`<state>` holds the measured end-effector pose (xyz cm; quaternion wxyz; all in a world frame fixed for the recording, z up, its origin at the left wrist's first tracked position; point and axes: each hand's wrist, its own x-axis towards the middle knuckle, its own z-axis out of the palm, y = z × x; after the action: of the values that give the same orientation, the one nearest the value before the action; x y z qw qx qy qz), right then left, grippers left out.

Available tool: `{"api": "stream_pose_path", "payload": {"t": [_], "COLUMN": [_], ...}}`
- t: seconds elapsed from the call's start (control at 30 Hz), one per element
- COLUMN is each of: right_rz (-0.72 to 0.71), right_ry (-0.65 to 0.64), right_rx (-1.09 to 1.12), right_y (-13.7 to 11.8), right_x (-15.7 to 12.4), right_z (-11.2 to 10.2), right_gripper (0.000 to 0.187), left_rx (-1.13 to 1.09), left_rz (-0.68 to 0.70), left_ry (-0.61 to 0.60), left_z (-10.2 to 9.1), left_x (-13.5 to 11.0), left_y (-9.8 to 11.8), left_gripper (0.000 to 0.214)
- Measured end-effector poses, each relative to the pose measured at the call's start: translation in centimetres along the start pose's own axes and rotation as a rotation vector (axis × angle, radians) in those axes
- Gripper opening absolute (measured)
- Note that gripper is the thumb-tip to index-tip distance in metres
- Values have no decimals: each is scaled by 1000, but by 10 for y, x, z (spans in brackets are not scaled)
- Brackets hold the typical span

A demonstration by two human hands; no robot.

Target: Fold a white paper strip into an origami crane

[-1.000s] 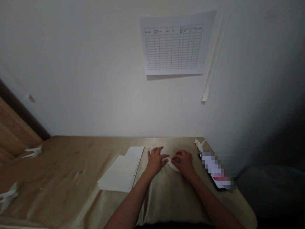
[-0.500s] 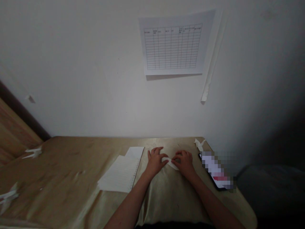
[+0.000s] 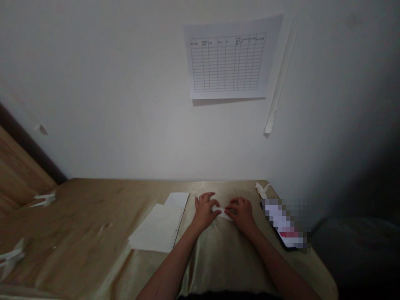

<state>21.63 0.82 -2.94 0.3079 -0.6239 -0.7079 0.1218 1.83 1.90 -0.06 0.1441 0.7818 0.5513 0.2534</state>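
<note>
A small folded piece of white paper [image 3: 223,212] lies on the tan cloth-covered table [image 3: 93,233], between my two hands. My left hand [image 3: 204,210] rests on its left end, fingers bent and thumb pinching the paper. My right hand [image 3: 241,212] presses the right end with curled fingers. Most of the paper is hidden under my fingers.
A stack of lined loose-leaf sheets [image 3: 161,225] lies left of my hands. A phone [image 3: 286,229] sits at the right edge, a folded paper figure [image 3: 261,189] behind it. More paper figures [image 3: 43,199] lie far left. A printed grid sheet [image 3: 228,62] hangs on the wall.
My hands have drawn slightly closer together over the paper, and the visible part of it has grown smaller and narrower.
</note>
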Motion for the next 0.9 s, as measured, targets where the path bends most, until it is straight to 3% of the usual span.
{"api": "stream_pose_path", "payload": {"t": [0.3,0.5,0.6,0.77,0.9], "right_rz": [-146,-165,-189,-243,-207], "right_ry": [120,276,334,266,166], "right_rx": [59,40,-41,-85,-95], "right_y": [5,6,5,-1,-6], "right_x": [1,2,1,-4,-6], "right_z": [10,2,-4,-7,-6], "right_gripper": [8,11,12,13,9], "left_rx": [-20,12,25,36,54], "left_rz": [99,28,-13,-58,-94], "left_ry": [95,141,161,130,111], "left_z": [3,3,3,2,3], "left_x": [1,3,3,2,2], "left_y": [-4,-10,-11,-10,-9], "left_gripper": [19,41,38,26,19]}}
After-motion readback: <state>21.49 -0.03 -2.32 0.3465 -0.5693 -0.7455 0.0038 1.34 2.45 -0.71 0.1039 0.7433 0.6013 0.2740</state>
